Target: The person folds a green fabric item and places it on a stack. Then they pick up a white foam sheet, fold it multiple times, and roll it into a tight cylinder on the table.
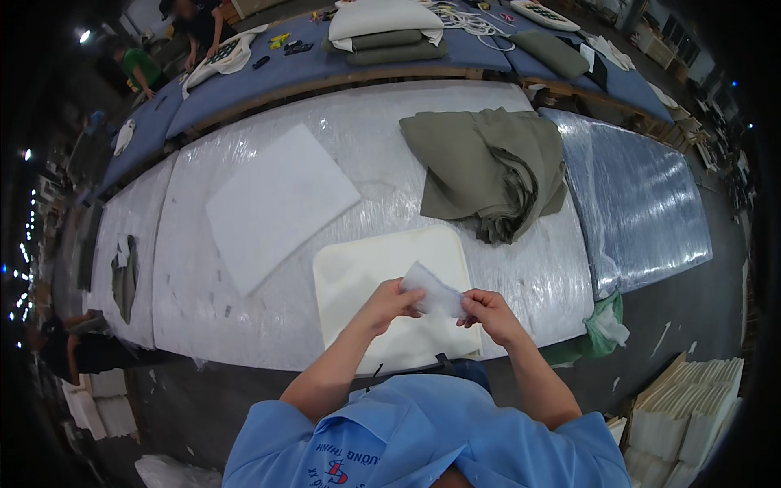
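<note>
Clear plastic: a small, thin, crinkled transparent bag (435, 294), light and slippery, best pinched by its edges.
Grip: left hand (392, 302) and right hand (486, 313) both pinch it, above a cream square foam cushion (358, 276).
Beyond: white foam sheet (277, 203); heaped olive fabric covers (488, 167).

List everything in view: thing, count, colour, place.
Clear bag: one, see-through, held between both hands.
Foam pad: one, cream, table edge under the hands.
White sheet: one, white, left of centre on the table.
Fabric pile: one, olive, right of centre.
Table: one, wrapped in clear film.
Far bench: one, blue, with cushions and cord.
Foam stack: one, cream, floor at lower right.
Left hand: grip on the bag.
Right hand: grip on the bag.
</note>
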Demonstrator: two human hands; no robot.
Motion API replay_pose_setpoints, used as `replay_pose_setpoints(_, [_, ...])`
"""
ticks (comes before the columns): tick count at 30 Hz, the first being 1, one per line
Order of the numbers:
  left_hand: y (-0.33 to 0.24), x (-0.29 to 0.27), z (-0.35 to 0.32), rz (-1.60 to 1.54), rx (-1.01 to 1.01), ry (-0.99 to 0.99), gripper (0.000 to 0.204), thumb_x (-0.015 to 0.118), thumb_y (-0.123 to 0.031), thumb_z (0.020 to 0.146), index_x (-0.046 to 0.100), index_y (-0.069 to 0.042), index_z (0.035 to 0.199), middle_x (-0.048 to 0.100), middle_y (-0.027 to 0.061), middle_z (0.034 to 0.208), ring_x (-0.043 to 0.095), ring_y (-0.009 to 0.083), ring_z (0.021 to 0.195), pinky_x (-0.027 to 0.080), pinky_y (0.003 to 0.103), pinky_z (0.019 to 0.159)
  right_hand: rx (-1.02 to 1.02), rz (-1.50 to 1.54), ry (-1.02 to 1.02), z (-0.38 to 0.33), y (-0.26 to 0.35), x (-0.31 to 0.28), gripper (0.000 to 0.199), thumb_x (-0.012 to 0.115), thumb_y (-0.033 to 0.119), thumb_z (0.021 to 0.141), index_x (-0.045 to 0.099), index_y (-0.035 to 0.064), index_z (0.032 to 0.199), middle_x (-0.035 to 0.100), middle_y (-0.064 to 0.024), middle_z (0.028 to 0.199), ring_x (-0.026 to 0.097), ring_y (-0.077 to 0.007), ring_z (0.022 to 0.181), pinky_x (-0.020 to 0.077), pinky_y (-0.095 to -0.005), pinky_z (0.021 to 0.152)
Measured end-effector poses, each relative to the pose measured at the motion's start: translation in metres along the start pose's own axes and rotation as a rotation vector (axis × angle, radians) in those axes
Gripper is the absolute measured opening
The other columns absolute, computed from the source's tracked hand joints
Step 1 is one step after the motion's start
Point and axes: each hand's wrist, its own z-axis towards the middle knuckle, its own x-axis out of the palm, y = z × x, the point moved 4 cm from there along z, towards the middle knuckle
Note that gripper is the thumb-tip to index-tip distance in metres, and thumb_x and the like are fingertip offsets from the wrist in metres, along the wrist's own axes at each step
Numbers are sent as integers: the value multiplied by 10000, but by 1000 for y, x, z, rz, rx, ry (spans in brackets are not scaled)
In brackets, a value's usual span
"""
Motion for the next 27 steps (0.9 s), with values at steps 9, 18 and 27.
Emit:
replay_pose_setpoints(9, [-48,38,-11,1211,308,232,424,725,-339,925,662,-59,1238,636,166,1293,514,352,1270,423,424,1069,-95,-287,193,11,-1,18,228,568,202,1044,656,-7,1017,666,-32,818,604,-108,738,519,-281,708])
replay_pose_setpoints(18, [-13,40,1,951,108,215,290,634,-300,995,710,-20,979,614,31,718,532,116,688,447,322,650,-300,-818,88,9,15,28,209,600,227,1002,666,30,1022,676,-165,821,633,-296,728,509,-375,711])
replay_pose_setpoints(27, [22,32,4,738,94,-97,289,603,-268,1014,682,-11,908,526,-21,697,441,78,675,400,278,617,-82,-257,-227,51,-56,-4,151,604,173,984,668,69,893,563,10,654,497,-89,536,396,-264,481])
